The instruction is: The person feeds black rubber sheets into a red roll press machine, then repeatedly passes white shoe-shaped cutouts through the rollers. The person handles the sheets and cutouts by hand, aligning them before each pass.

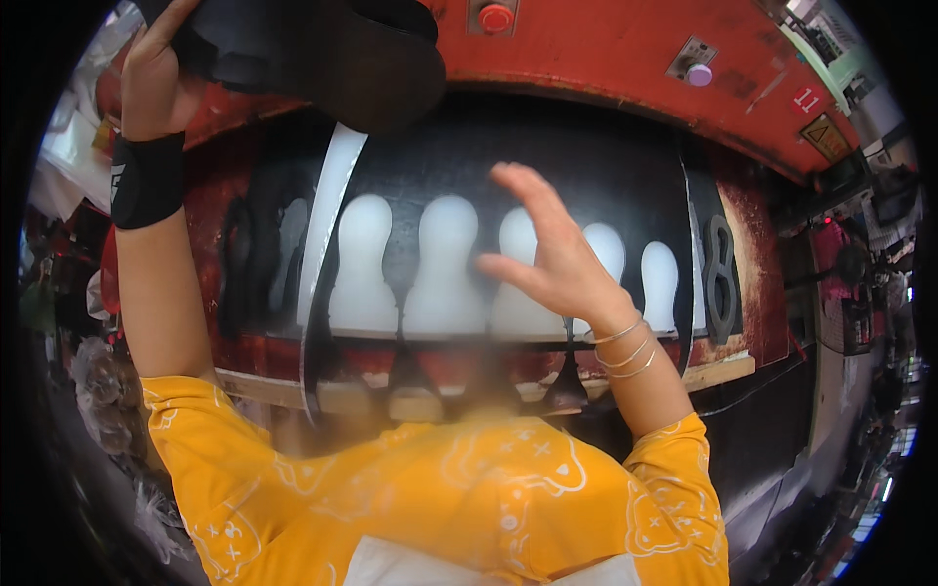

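At the upper left my left hand (154, 83), with a black band on its wrist, grips the edge of a black sole-shaped piece (376, 73); its fingers are partly hidden. My right hand (557, 254) is held over the work surface, thumb and fingers apart, with nothing in it. Below it lies a black sheet (606, 156) with several white sole-shaped areas (447, 264), some running out to the near edge. Narrow black strips (569, 386) hang down there between them. Whether my right hand touches the sheet I cannot tell.
A red machine beam (606, 59) spans the far side, bearing a red button (495, 18) and a pale purple button (698, 74). A grey sole-shaped ring (721, 278) lies at the right. Clear plastic bags (103, 391) are at the left.
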{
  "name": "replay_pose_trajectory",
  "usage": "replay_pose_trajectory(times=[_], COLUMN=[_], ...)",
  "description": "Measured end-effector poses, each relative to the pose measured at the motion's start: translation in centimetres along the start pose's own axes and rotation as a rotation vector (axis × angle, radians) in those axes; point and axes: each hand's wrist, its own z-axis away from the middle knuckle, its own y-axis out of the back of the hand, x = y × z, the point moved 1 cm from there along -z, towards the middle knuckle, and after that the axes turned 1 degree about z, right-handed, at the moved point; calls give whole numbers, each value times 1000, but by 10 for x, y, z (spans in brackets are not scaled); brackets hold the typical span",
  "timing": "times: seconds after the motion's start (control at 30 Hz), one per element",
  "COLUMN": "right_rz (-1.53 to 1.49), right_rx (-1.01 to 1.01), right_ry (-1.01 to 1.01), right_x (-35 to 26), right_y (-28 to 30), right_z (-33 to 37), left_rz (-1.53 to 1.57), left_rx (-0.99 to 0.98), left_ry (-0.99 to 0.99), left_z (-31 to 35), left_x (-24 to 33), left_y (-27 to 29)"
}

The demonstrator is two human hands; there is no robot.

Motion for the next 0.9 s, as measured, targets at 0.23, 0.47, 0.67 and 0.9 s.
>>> replay_pose_trajectory(times=[0.23, 0.47, 0.67, 0.9], right_rz=[92, 98, 75, -29], right_rx=[301, -193, -112, -99], right_ry=[215, -131, -132, -165], right_x=[22, 40, 71, 72], right_y=[37, 69, 40, 17], right_z=[-21, 31, 56, 66], left_rz=[-1182, 276, -850, -1206], left_rx=[-433, -203, -579, -884], left_ry=[-870, 117, 335, 21], left_z=[76, 158, 191, 175], left_x=[-46, -112, -134, -133], left_y=[-112, -153, -125, -152])
